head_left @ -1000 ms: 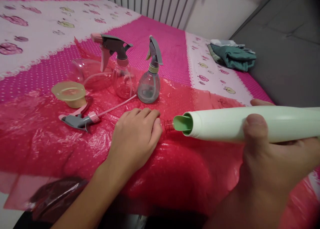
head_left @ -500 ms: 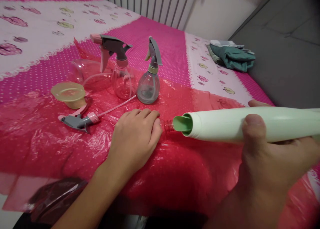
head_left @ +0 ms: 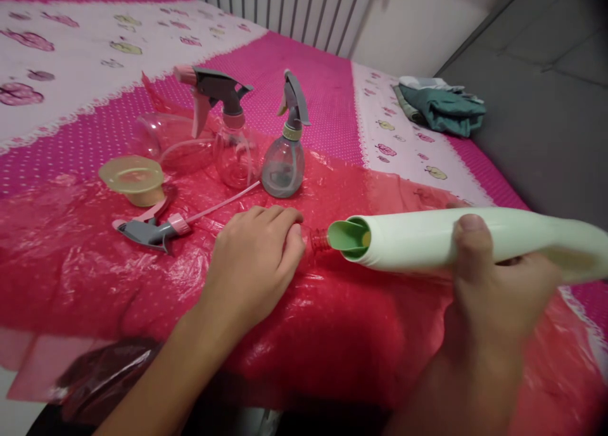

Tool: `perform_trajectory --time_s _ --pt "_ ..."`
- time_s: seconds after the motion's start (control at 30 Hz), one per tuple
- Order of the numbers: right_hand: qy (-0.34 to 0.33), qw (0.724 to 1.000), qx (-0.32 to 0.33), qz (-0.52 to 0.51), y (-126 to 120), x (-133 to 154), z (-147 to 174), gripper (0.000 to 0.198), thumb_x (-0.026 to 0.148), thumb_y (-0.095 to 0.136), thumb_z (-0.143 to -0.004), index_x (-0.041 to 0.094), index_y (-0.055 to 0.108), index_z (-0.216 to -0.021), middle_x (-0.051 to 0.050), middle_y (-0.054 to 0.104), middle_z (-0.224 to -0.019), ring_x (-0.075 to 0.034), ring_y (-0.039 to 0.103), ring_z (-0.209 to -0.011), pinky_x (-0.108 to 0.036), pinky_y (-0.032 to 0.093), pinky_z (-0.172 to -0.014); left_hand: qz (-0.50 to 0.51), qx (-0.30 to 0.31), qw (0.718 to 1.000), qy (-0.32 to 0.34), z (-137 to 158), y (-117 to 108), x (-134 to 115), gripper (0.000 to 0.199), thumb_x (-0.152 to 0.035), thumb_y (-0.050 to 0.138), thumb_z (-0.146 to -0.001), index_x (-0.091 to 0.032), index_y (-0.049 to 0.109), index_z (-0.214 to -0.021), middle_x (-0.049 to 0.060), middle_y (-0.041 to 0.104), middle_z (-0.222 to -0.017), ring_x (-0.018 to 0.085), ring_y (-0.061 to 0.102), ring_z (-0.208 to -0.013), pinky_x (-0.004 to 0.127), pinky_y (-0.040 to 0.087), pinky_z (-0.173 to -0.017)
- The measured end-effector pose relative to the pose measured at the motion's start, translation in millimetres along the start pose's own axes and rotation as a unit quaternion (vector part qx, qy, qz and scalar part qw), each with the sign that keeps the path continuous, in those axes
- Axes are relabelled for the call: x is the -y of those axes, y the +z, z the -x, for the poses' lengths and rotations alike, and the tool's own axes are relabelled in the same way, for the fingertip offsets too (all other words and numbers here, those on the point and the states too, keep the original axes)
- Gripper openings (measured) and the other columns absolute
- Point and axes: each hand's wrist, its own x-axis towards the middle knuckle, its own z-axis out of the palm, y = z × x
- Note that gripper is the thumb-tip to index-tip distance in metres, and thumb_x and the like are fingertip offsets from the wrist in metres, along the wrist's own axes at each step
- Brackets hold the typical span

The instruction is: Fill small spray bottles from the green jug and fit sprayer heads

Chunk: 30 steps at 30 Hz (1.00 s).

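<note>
My left hand is closed around a clear spray bottle lying on its side; only its threaded neck shows, the body being hidden under the fingers. My right hand grips a large pale-green plastic bottle, tilted nearly level with its mouth to the left. Its green pouring lip meets the clear bottle's neck, and something yellowish shows inside the mouth. Left of my left hand lies a loose grey-and-pink spray head with a pink tube. Behind it sits a translucent yellow funnel-shaped cup.
Red plastic sheeting covers the pink patterned bedspread. Two spray bottles stand behind my left hand, one with a pink collar, one with a yellow-green collar. Another clear bottle lies nearby. Folded cloths rest by the headboard.
My right hand has shifted slightly left and the pale-green bottle's base end has dropped a little, coming into view. Yellow now shows inside its mouth. My left hand has hardly moved.
</note>
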Motion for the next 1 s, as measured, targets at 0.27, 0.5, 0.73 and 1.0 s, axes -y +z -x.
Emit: perform_trajectory --time_s 0.27,0.5,0.73,1.0 --pt "0.056 0.998 0.012 0.005 5.5 -7.5 -7.9 0.049 0.066 0.081 -0.067 0.019 0.074 -0.079 -0.004 0.073 -0.075 -0.031 0.071 -0.079 -0.042 0.049 -0.068 -0.006 0.000 1.000 0.000 -0.9 1.6 -2.2 0.034 -0.027 0.042 -0.105 -0.024 0.076 -0.103 0.009 0.080 -0.104 0.032 0.072 -0.099 0.048 0.052 -0.089" --pt "0.053 0.998 0.020 -0.029 9.8 -8.3 -7.3 0.051 0.067 0.081 -0.068 0.018 0.073 -0.080 -0.003 0.072 -0.075 -0.029 0.070 -0.078 -0.042 0.049 -0.071 -0.011 -0.007 1.000 0.011 0.5 1.9 -2.0 0.039 -0.028 0.038 -0.106 -0.022 0.076 -0.105 0.011 0.080 -0.104 0.033 0.072 -0.098 0.050 0.054 -0.089" --pt "0.057 0.998 0.006 -0.017 11.2 -4.7 -6.3 0.049 0.066 0.080 -0.068 0.018 0.073 -0.078 -0.003 0.072 -0.072 -0.030 0.070 -0.077 -0.042 0.048 -0.069 -0.020 -0.012 1.000 0.015 0.0 2.1 -2.6 0.038 -0.027 0.038 -0.106 -0.022 0.076 -0.103 0.010 0.081 -0.104 0.031 0.072 -0.096 0.047 0.053 -0.087" --pt "0.052 0.998 0.002 -0.024 12.2 -4.9 -4.9 0.047 0.065 0.080 -0.068 0.019 0.072 -0.075 -0.003 0.071 -0.072 -0.028 0.068 -0.077 -0.042 0.048 -0.070 -0.026 0.002 1.000 0.007 0.6 1.3 -3.9 0.039 -0.028 0.037 -0.107 -0.022 0.075 -0.104 0.011 0.080 -0.107 0.033 0.072 -0.100 0.050 0.052 -0.089"
